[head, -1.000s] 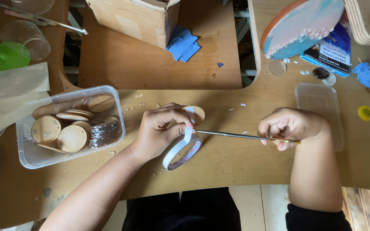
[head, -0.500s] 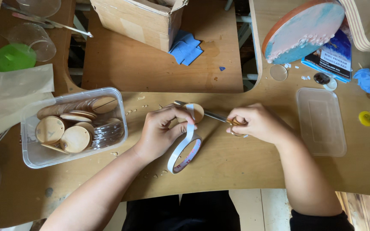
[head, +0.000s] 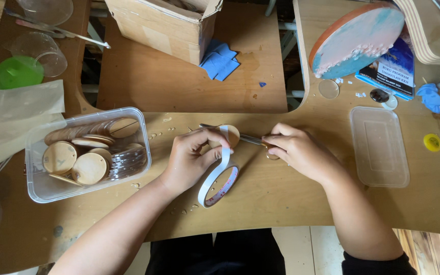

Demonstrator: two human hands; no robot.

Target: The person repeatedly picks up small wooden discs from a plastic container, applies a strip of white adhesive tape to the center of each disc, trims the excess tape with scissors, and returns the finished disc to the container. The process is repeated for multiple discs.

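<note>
My left hand point(head: 192, 158) holds a small round wooden disc point(head: 230, 135) between fingers and thumb, with a strip of white tape running from the disc down to a tape roll point(head: 218, 184) lying on the wooden table point(head: 281, 203). My right hand point(head: 299, 152) grips a pair of scissors point(head: 230, 132) by the handles, blades pointing left across the disc and the tape strip. Both hands are close together at the middle of the table.
A clear plastic tub point(head: 85, 153) of wooden discs and clear discs sits at left. A cardboard box point(head: 164, 23) and blue cloth point(head: 219, 60) lie behind. An empty clear lid point(head: 379, 146), a painted round board point(head: 355, 38) and a yellow cap point(head: 432, 142) are at right.
My right hand has moved left with the scissors, bringing the blades from the right side up to the disc and tape. My left hand has stayed in place.
</note>
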